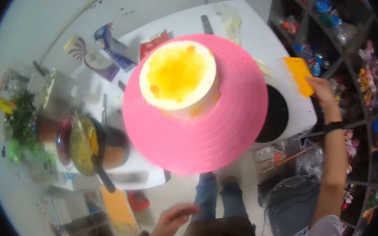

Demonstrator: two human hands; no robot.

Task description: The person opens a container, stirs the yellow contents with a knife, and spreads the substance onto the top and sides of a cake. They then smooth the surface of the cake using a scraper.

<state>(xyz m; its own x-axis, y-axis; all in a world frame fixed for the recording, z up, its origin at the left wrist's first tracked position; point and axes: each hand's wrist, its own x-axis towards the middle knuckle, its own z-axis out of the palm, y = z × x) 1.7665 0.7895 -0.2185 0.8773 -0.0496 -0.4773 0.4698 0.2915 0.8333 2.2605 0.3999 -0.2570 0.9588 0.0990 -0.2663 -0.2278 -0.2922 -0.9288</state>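
Observation:
A round cake (179,76) with pale cream and an orange-yellow patch on top stands off-centre on a pink turntable (186,149). Smears of the same orange show on its side. My right hand (322,93), out at the far right, is closed on a yellow scraper (298,76) held away from the cake. Low in the view and below the turntable, my left hand (175,218) has its fingers stretched out, touching nothing that I can see.
A bowl of yellow mixture (83,147) with a spatula (103,178) stands left on the white table (147,179). Cartons (110,46) lie behind it. Shelves (346,46) of wrapped items line the right, above a grey bin (286,212).

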